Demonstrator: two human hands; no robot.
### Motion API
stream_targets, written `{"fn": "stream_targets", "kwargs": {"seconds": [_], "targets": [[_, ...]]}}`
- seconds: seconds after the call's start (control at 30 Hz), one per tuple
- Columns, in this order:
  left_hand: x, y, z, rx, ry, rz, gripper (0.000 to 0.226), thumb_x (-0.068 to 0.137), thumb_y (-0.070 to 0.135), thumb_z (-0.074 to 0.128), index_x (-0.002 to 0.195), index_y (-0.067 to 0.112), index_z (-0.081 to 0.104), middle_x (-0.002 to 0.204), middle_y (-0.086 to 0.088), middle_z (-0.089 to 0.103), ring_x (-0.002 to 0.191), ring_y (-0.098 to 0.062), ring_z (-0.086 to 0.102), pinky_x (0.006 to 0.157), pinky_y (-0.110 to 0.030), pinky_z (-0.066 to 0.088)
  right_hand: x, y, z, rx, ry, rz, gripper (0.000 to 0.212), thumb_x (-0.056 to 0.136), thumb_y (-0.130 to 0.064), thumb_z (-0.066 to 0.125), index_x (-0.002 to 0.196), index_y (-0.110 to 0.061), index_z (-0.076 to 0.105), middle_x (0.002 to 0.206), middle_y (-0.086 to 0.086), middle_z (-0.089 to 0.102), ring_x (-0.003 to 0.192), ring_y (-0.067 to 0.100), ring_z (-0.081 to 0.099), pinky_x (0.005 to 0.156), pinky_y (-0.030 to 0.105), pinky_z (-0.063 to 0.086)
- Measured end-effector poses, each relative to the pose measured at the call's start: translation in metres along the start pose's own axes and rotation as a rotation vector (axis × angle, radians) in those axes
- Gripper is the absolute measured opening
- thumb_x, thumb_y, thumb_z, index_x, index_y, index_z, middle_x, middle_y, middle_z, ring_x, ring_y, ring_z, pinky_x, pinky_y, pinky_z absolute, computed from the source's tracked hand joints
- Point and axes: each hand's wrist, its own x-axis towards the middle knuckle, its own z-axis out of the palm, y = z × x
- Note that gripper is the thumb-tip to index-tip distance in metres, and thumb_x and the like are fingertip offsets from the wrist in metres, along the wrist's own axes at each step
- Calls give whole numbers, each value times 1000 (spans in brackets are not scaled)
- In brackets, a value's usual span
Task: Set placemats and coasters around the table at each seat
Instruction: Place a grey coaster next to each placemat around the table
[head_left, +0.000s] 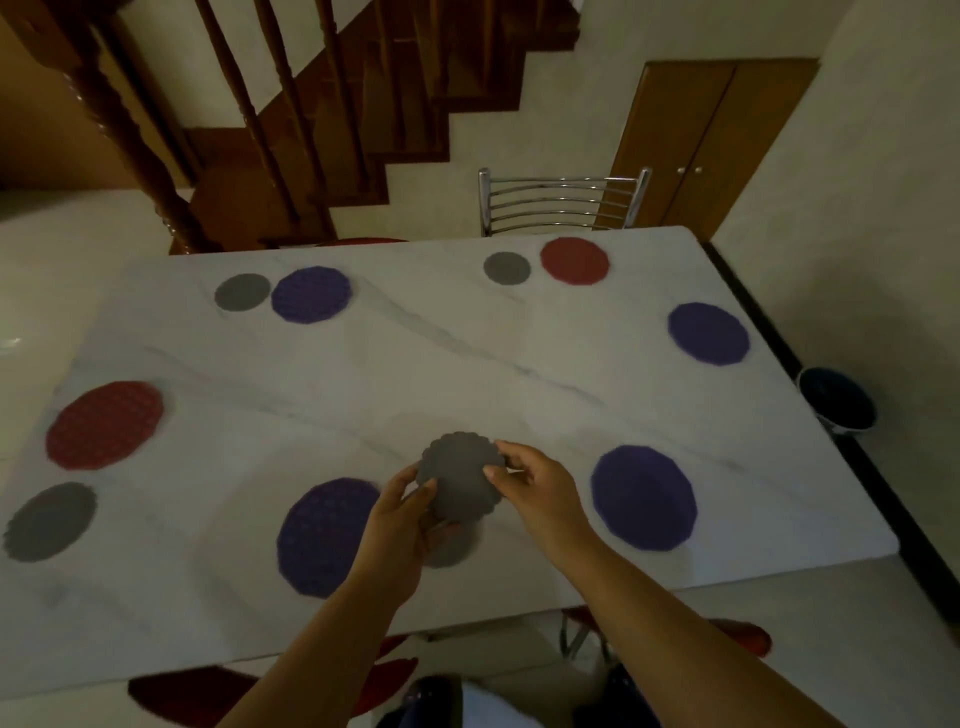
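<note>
Both hands hold a small stack of grey scalloped coasters (462, 475) above the near edge of the white marble table (441, 364). My left hand (400, 519) grips the stack from below-left; my right hand (535, 486) pinches the top coaster's right edge. A purple placemat (324, 535) lies left of the hands and another purple placemat (644, 496) lies to the right. Farther placemats: red (104, 431), purple (311, 293), red (574, 260), purple (707, 332). Grey coasters lie at the left (49, 519), far left (241, 292) and far right (506, 267).
A chrome-backed chair (563, 202) stands at the table's far side. Red chair seats (737, 636) show under the near edge. A dark bucket (836, 397) sits on the floor at the right. A wooden staircase (291, 130) and a cabinet (711, 140) are behind.
</note>
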Motion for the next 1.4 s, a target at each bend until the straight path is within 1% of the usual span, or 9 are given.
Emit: {"fn": "stream_targets", "kwargs": {"seconds": [0.13,0.33,0.5,0.67,0.87,1.0,1.23,1.33,1.4], "targets": [[-3,-38,62,-32,42,34,24,93,13,55,116,20,57,114,-11,65,93,-29,71,64,-34,60,8,20,-63,-80,35,-61,26,85,-26,65,111,-19,64,101,-10,65,90,2,60,70,5,46],[-18,-96,143,-97,84,16,19,95,16,53,111,21,60,115,-10,63,88,-27,72,66,-37,60,9,56,-155,-193,-23,-72,13,83,-23,68,94,-18,61,85,-12,60,80,3,57,65,4,44],[-26,-123,175,-109,106,15,21,98,22,47,115,17,59,121,-14,61,96,-31,69,72,-40,61,12,73,-202,-26,-107,103,15,81,-17,70,73,-23,59,80,-4,64,85,20,64,77,33,56],[-20,-122,185,-97,107,24,22,99,20,43,116,17,58,120,-12,61,96,-28,68,68,-36,61,20,82,-233,320,-64,381,6,83,-9,67,82,-10,62,88,11,67,82,24,67,64,29,59],[-7,-117,185,-92,112,33,28,100,20,43,125,16,55,123,-13,60,100,-30,66,70,-38,61,37,104,-289,410,108,424,6,84,-7,65,87,-8,61,93,14,66,80,24,66,64,30,56],[-6,-124,195,-99,146,37,23,100,19,43,116,20,59,118,-9,64,91,-25,70,64,-35,61,48,138,-316,253,161,487,7,84,-7,65,86,-10,59,100,19,63,86,29,64,67,34,55],[-5,-149,227,-157,218,59,23,99,20,45,116,17,60,116,-9,66,89,-26,72,64,-36,61,56,187,-328,-191,55,504,20,83,-12,68,96,3,61,101,24,66,82,33,63,80,46,55],[-8,-163,248,-206,260,84,24,99,20,46,118,16,58,115,-9,67,92,-27,71,64,-36,61,59,188,-337,-335,-38,463,18,82,-16,68,93,-4,62,100,20,69,82,31,65,77,40,55],[-10,-170,261,-236,271,101,22,99,20,46,116,15,59,114,-12,67,88,-25,72,61,-35,61,61,182,-346,-506,-92,374,22,84,-20,63,103,-9,62,107,13,68,91,29,64,77,33,51]]}}
